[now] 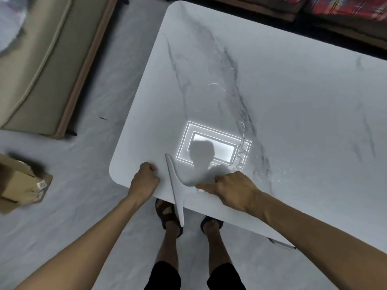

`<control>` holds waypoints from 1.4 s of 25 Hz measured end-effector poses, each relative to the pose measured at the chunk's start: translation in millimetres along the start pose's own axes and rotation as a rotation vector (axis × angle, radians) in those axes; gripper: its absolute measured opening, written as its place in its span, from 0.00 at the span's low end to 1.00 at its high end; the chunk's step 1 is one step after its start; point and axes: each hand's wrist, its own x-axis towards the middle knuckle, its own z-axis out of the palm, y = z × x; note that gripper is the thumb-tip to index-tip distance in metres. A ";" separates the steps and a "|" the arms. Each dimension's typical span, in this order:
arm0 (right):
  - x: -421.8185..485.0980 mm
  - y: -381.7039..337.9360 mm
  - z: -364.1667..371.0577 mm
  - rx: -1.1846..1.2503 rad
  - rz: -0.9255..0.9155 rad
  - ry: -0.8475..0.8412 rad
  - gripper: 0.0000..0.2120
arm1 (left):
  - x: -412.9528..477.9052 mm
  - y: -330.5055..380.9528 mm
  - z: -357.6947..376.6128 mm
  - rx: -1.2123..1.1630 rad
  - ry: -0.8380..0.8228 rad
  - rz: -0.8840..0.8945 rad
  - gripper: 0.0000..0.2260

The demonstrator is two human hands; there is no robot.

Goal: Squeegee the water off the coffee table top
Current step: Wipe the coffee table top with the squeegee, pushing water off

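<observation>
- Squeegee (178,185) on coffee table (293,101) edge, blade overhanging, handle grasped in right hand (230,187) fingers.
- Left hand (144,178) clenched, empty, just beside blade.
- Water (240,151) beyond right fingertips.

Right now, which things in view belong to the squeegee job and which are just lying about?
Job: squeegee, held by the right hand; coffee table top; water; left hand resting at the table edge.
Lying about: cardboard box; sofa; red plaid fabric.

Counted in the head view:
One coffee table (293,84), one squeegee (178,185), two hands, two sandalled feet, one cardboard box (21,189), one sofa (41,65).
</observation>
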 end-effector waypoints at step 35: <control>-46.0 207.8 -85.9 0.102 0.627 0.248 0.23 | 137.3 186.7 -35.7 0.303 -0.175 0.307 0.11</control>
